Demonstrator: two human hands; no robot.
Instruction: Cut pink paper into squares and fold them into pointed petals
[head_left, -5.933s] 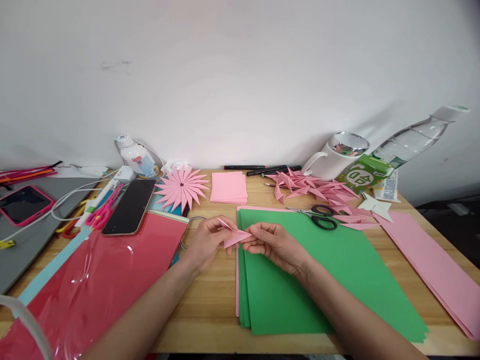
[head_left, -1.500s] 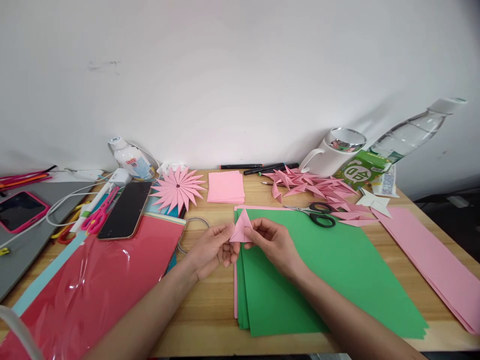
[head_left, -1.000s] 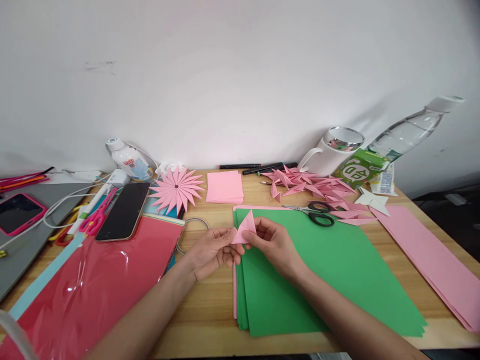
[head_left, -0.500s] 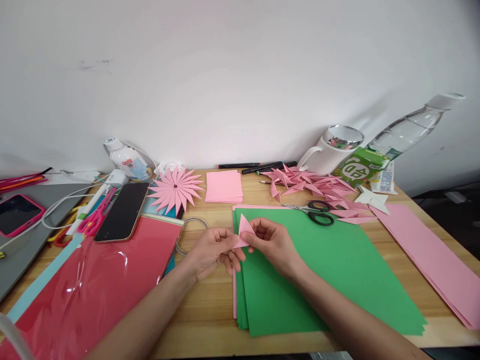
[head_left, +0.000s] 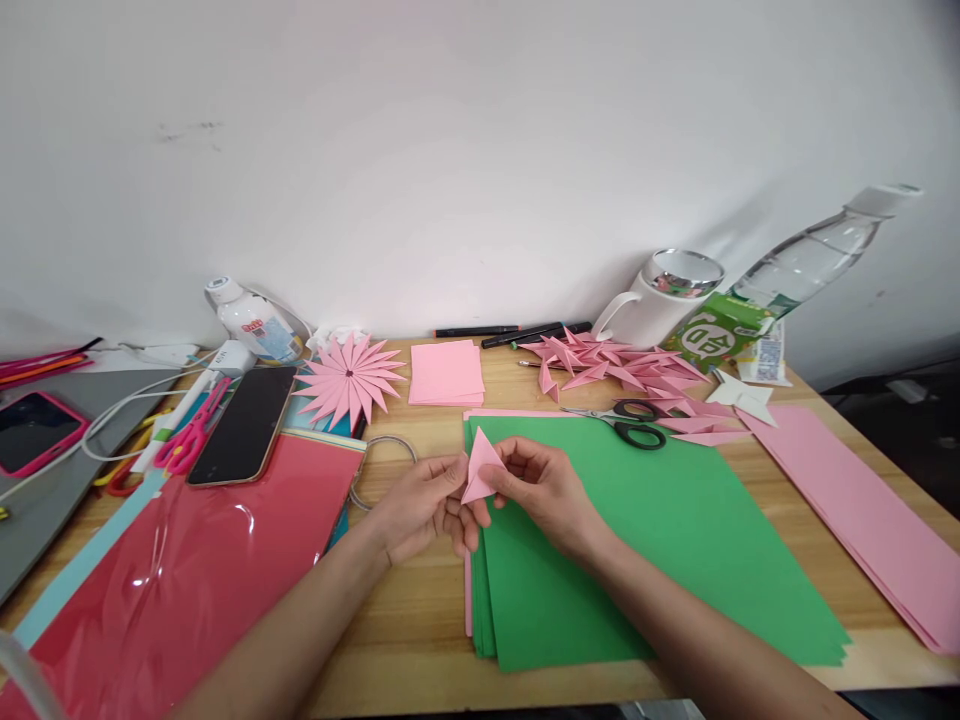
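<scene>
A small pink paper (head_left: 480, 462), folded to a pointed triangle, is held up over the left edge of the green paper stack (head_left: 637, 560). My right hand (head_left: 544, 490) pinches it from the right, thumb across its front. On its other side, my left hand (head_left: 431, 500) has its thumb against the paper's left edge and its fingers curled below and behind. Where those left fingertips meet the paper is partly hidden. Beyond my hands lies a pile of square pink sheets (head_left: 447, 373). A many-pointed pink paper star (head_left: 349, 374) rests left of that pile.
Black-handled scissors (head_left: 634, 425) lie on the green stack's far edge, near many folded pink pieces (head_left: 615, 365). A white mug (head_left: 652, 300) and a tilted plastic bottle (head_left: 814, 255) stand behind. Pink strips (head_left: 870, 520) lie right; a phone (head_left: 244, 425) and red sheets (head_left: 225, 560) left.
The folded paper has turned slightly and shows more of its long triangular face. My left thumb has shifted up along its left edge. My right hand keeps its pinch.
</scene>
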